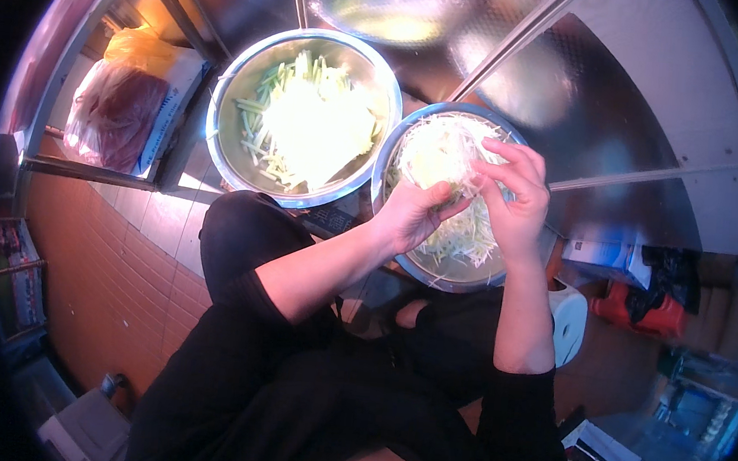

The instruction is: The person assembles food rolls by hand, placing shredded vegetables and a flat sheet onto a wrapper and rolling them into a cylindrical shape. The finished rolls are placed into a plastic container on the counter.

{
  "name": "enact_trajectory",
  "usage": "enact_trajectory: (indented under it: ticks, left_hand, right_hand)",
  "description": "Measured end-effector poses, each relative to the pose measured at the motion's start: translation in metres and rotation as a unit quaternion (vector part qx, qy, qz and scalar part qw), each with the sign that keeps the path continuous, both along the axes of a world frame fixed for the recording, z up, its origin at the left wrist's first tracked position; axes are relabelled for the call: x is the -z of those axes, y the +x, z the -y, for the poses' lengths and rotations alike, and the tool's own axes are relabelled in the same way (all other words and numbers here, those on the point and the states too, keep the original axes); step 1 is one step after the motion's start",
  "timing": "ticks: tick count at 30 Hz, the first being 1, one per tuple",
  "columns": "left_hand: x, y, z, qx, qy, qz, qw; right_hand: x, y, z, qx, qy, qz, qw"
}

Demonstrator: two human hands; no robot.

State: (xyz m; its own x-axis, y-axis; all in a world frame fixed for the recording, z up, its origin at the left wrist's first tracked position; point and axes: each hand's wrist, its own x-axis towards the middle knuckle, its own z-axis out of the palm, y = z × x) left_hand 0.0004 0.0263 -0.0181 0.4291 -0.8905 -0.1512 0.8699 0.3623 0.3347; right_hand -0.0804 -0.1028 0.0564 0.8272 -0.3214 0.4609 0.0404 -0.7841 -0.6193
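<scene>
Two steel bowls stand side by side below me. The left bowl [233, 90] holds pale green vegetable sticks [308, 122]. The right bowl [393, 146] holds fine white-green shreds [464, 238]. Both my hands are over the right bowl. My left hand [411, 214] and my right hand [514, 199] together pinch a bunch of the shreds [444, 154], fingers closed around the strands, lifted slightly above the heap.
A steel counter [622, 103] curves behind the bowls. A plastic bag of reddish stuff [118, 111] sits on a shelf at left. The floor is of orange tiles [104, 288]. A white stool [568, 320] and boxes [641, 304] are at right.
</scene>
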Motion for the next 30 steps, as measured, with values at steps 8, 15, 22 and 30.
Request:
enact_trajectory:
  ticks: [8,15,22,30]
  left_hand:
    - [-0.015,-0.003,0.003,0.008,0.006,0.013,1.000]
    - [-0.015,-0.007,0.007,0.009,-0.032,0.042,0.999]
    - [-0.009,0.002,-0.002,0.025,0.067,0.041,0.997]
    - [-0.003,-0.005,-0.006,0.148,0.038,0.044,0.987]
  right_hand:
    - [0.011,-0.007,-0.013,-0.076,0.503,0.095,0.856]
    - [0.028,0.009,-0.021,0.049,0.321,0.121,0.938]
    - [0.026,-0.013,-0.001,0.012,0.395,-0.014,0.919]
    - [0.124,-0.064,0.083,0.148,0.577,-0.047,0.802]
